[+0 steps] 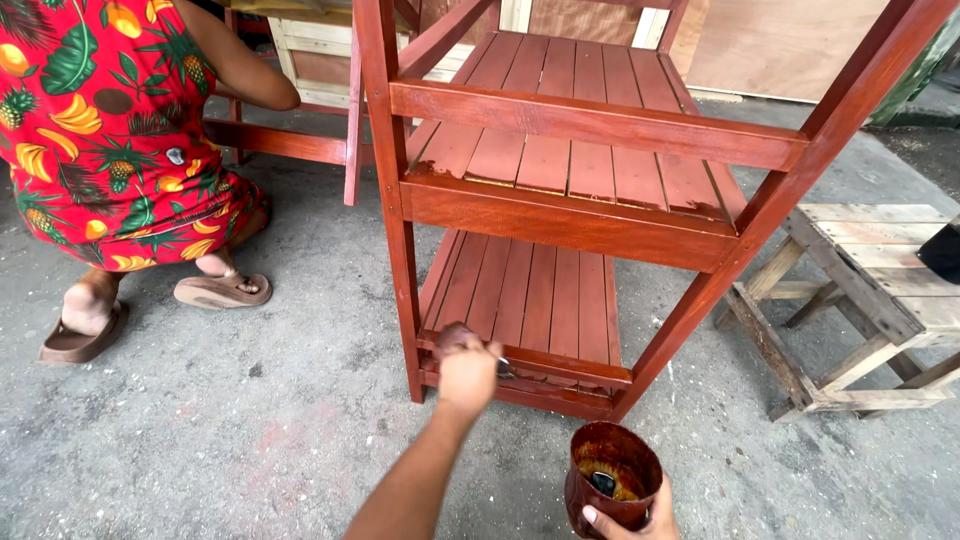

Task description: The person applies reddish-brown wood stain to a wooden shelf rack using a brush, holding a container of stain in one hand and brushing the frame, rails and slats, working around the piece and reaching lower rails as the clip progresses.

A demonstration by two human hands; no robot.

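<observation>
My left hand [466,372] grips a small paintbrush [503,366], its tip against the front rail of the lower shelf of a red-brown slatted wooden rack [590,130]. The lower shelf [530,295] and the upper shelf are both coated in the same red-brown colour. My right hand [640,522] shows only its fingers at the bottom edge. They hold a stained round cup [610,485] with dark liquid in it, just in front of the rack's right front leg.
Another person in a red fruit-patterned garment [110,130] squats at the left in brown sandals [222,291], working on another red-brown frame [280,142]. A bare wooden stool [870,290] stands at the right. A plywood sheet [780,45] leans behind. The floor is rough concrete.
</observation>
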